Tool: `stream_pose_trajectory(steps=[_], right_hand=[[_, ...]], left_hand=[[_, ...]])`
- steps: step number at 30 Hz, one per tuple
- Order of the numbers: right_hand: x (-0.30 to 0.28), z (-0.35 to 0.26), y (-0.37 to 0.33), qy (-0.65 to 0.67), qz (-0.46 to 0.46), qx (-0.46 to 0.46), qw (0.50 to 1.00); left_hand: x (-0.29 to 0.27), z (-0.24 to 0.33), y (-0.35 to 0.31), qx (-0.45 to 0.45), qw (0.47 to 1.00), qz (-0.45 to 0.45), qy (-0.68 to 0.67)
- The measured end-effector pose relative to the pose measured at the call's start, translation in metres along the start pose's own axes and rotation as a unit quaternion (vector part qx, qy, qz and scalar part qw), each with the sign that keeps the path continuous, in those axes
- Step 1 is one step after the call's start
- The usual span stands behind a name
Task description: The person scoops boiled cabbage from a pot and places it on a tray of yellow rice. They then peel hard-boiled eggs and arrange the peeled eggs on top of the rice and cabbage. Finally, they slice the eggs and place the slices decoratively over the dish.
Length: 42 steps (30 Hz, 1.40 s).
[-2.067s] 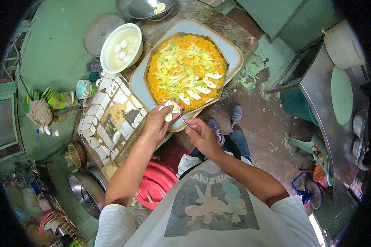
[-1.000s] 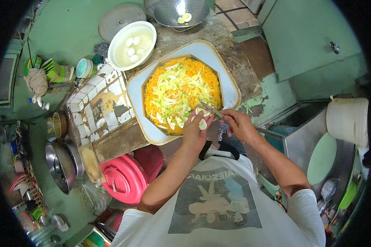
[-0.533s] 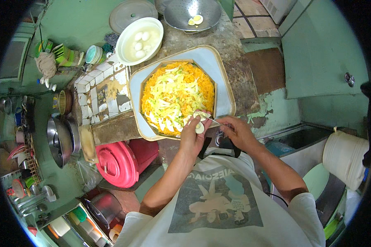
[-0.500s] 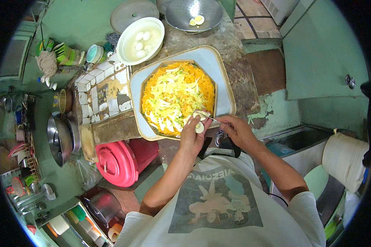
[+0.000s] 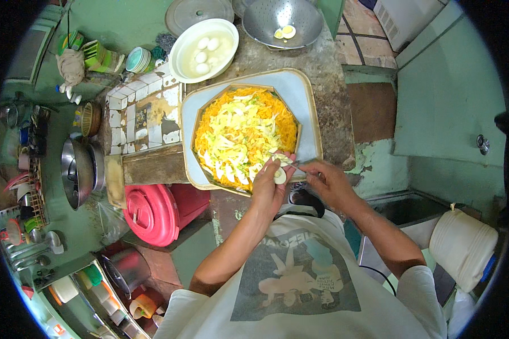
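My left hand (image 5: 267, 185) is closed around pieces of a boiled egg (image 5: 280, 176), held over the near right edge of an octagonal tray (image 5: 298, 129). My right hand (image 5: 327, 182) grips a small knife (image 5: 296, 164), its thin blade reaching the egg in my left palm; its handle is hidden by my fingers. Orange-yellow shredded food (image 5: 283, 110) that looks like noodles fills the octagonal tray, with pale green shreds (image 5: 237, 121) that look like cabbage scattered on top. Beneath sits a larger pale blue tray (image 5: 308, 113) with a tan rim.
Behind the trays stand a white basin (image 5: 178, 59) of peeled eggs in cloudy liquid and a metal colander (image 5: 260, 22) with cut egg pieces (image 5: 288, 31). A round grey lid (image 5: 195, 14) lies beyond. Worn tiles (image 5: 152, 121) cover the counter's left side; a pink lidded bin (image 5: 152, 214) stands below.
The whole view has shifted and turned slightly. Both hands keep nearly the same pose at the tray's near edge, the knife still at the egg.
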State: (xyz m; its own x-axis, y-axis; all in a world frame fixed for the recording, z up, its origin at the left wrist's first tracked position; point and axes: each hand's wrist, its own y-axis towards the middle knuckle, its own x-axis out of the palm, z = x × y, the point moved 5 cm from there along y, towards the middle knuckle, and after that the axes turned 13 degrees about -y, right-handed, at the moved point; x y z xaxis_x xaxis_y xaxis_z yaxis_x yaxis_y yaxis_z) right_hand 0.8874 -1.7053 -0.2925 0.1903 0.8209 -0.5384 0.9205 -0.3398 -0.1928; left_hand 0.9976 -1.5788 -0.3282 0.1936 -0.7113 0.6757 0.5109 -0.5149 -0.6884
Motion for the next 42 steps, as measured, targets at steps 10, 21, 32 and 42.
stream_pose_trajectory(steps=[10,21,32,42], right_hand=[[-0.004,0.021,0.038,0.180,-0.159,0.217,0.946],[-0.020,0.034,0.056,-0.030,-0.023,-0.044,0.998],[-0.024,0.020,0.047,0.249,-0.155,0.218,0.931],[0.012,0.002,0.027,0.265,0.058,0.211,0.939]], left_hand=[[-0.003,0.001,0.019,0.032,0.999,0.035,0.013],[0.010,-0.005,0.039,0.004,0.996,0.037,-0.075],[0.000,0.065,-0.025,0.054,0.983,-0.033,0.173],[-0.022,0.253,0.026,0.379,0.543,-0.050,0.747]])
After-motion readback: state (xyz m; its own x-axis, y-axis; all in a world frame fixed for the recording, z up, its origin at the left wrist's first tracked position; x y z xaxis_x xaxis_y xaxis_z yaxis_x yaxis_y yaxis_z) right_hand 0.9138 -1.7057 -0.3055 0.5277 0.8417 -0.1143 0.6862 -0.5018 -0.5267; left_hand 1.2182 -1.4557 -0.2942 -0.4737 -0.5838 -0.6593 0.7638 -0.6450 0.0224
